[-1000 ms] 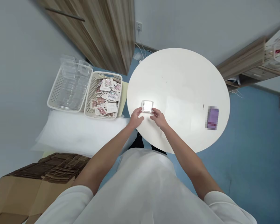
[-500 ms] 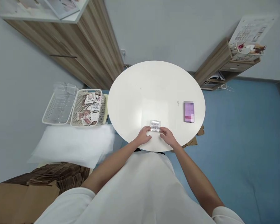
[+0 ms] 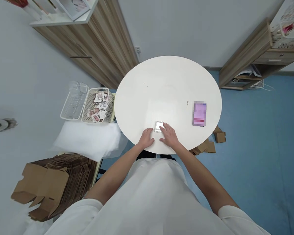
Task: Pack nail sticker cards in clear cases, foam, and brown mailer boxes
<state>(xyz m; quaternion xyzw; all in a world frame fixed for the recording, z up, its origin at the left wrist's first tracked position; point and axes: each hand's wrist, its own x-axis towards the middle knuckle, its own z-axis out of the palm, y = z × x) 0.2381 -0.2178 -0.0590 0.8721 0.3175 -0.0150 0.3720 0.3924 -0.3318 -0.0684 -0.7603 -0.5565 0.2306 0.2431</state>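
A small clear plastic box with a white face inside lies flat near the front edge of the white oval table. My right hand reaches over the box's right side, its fingers spread and the fingertips on it, hiding that part. To the left of the box, my left hand rests on the tabletop with fingers apart, close to the box's edge and holding nothing.
A blurred purple item lies on the table's right. Left of the table stand a basket of small printed packs, a basket of clear boxes, white sheets and stacked flat cardboard. Cardboard pieces lie on the floor.
The box now shows a white face where rows of small pieces showed before. My right hand has shifted from its right edge to over it; my left hand has come slightly away.
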